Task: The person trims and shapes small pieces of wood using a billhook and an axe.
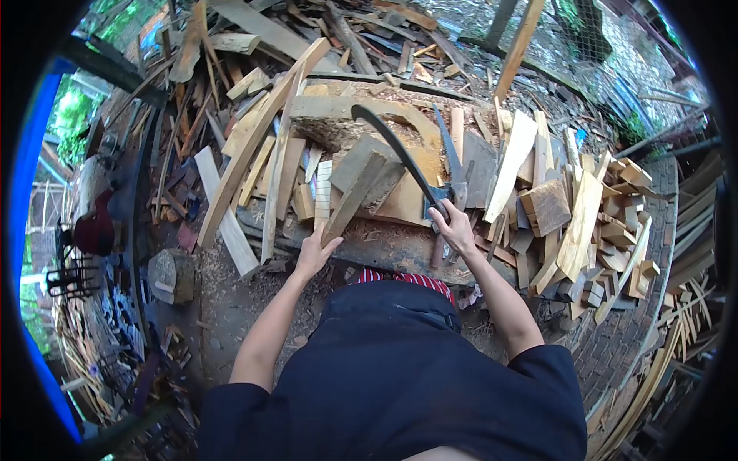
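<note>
My left hand (314, 253) grips the lower end of a grey-brown wood piece (355, 194), which slants up and to the right. Close beside it, just above the same hand, stands a narrow pale strip with dark cross lines (324, 184). My right hand (453, 229) is closed round the handle of a long curved dark blade (393, 147), whose tip points up and to the left. Behind the wood piece lies a large wooden block (411, 198) on the workbench (384, 247). A blue-grey saw (447, 146) rests just beyond the blade.
Long boards (257, 146) lean at the left of the bench. Many cut pieces (580, 223) are heaped at the right. A chopped log stump (171, 275) stands on the ground at the left. Scrap wood (384, 38) covers the far side, by a wire fence.
</note>
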